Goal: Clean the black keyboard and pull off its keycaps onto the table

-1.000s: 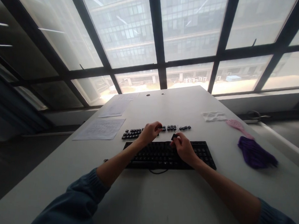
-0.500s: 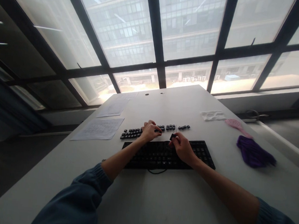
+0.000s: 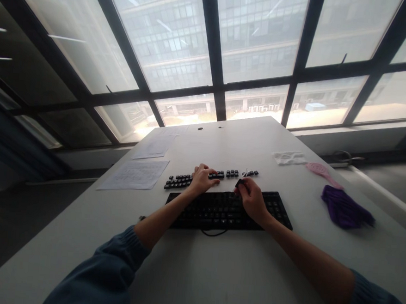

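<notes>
A black keyboard (image 3: 216, 213) lies on the white table, its cable curling out at the near edge. Beyond it runs a band of loose black keycaps (image 3: 178, 182), continuing to the right of my left hand (image 3: 202, 179). That hand rests over the keycaps with thumb and index finger apart, and nothing shows between them. Above the keyboard's far edge, my right hand (image 3: 253, 199) pinches a small black tool with thin wire loops pointing up, which looks like a keycap puller (image 3: 239, 183). Whether a keycap sits in the wires I cannot tell.
Printed sheets (image 3: 133, 175) lie on the left. Toward the right are a white cloth strip (image 3: 289, 158), a pink hairbrush (image 3: 318, 169) and a purple cloth bundle (image 3: 345, 208). Tall windows (image 3: 260, 35) rise past the table's far edge.
My right hand has shifted slightly right and away from me, tilting the puller to the right. The thumb and index finger of my left hand have parted a little.
</notes>
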Motion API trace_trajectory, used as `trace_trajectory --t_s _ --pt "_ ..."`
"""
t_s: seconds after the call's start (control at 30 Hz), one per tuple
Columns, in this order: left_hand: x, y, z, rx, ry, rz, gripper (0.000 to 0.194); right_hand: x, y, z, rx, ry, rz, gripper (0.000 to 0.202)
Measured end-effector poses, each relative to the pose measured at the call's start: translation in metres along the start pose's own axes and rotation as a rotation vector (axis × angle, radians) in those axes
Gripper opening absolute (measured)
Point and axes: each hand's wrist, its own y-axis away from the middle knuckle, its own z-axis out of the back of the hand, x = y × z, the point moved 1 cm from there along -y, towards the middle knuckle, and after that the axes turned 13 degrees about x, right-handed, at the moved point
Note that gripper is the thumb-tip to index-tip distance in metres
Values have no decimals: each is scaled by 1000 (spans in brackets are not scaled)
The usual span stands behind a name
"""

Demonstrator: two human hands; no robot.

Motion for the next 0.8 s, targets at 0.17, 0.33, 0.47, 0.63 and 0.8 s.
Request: trace_trajectory --t_s 0.17,0.33,0.47,0.63,0.8 --pt "-32 40 -3 -60 103 -232 18 7 1 8 19 187 29 11" --pt "-54 73 -27 48 206 -386 21 12 9 8 138 310 35 16" --pt "-57 76 -33 80 249 -395 20 13 11 12 75 261 44 13" --pt "-64 68 -27 212 244 -430 22 6 6 25 -107 134 -22 17" --pt "-72 58 -29 279 268 -400 16 -1 5 26 -94 99 -39 18"
